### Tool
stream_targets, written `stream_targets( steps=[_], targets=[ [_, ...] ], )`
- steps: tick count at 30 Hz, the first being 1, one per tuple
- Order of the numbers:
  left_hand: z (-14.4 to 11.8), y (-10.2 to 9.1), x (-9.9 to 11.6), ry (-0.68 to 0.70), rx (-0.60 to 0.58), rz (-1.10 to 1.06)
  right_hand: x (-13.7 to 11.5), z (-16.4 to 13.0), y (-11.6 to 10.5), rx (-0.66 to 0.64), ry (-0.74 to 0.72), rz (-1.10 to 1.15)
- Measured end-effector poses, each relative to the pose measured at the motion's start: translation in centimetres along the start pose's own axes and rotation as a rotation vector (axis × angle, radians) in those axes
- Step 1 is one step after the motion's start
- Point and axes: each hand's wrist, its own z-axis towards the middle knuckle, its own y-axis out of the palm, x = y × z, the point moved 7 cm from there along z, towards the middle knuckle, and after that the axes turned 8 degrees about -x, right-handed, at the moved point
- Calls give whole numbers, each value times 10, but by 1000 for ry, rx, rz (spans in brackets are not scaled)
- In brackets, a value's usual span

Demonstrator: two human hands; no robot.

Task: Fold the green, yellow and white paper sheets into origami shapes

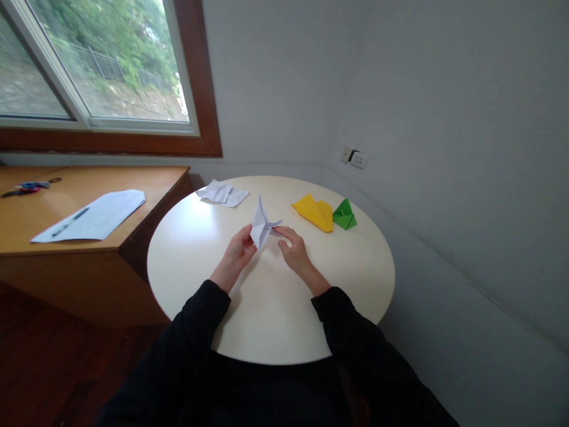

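A partly folded white paper (261, 226) stands up off the round cream table (195, 249), with flaps sticking out. My left hand (239, 252) pinches its lower left edge. My right hand (293, 250) holds its right flap with the fingertips. Both sleeves are black. To the right lie a folded yellow paper shape (315, 212) and, touching it, a folded green paper shape (344, 215).
A crumpled white sheet (221, 193) lies at the table's far edge. A wooden desk (146, 196) on the left carries a white sheet (104, 213) with a pen (70, 222) and scissors (26, 187). A wall with a socket (354, 158) is close on the right.
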Motion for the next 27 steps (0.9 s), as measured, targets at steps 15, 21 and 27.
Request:
stream_targets(
  steps=[15,21,27],
  targets=[
    [2,3,-2,38,-59,151,1,0,9,-74,88,106],
    [0,-1,-2,57,-11,178,-5,1,10,-97,86,194],
    [0,-3,-1,76,16,186,-14,0,9,-119,81,245]
  ],
)
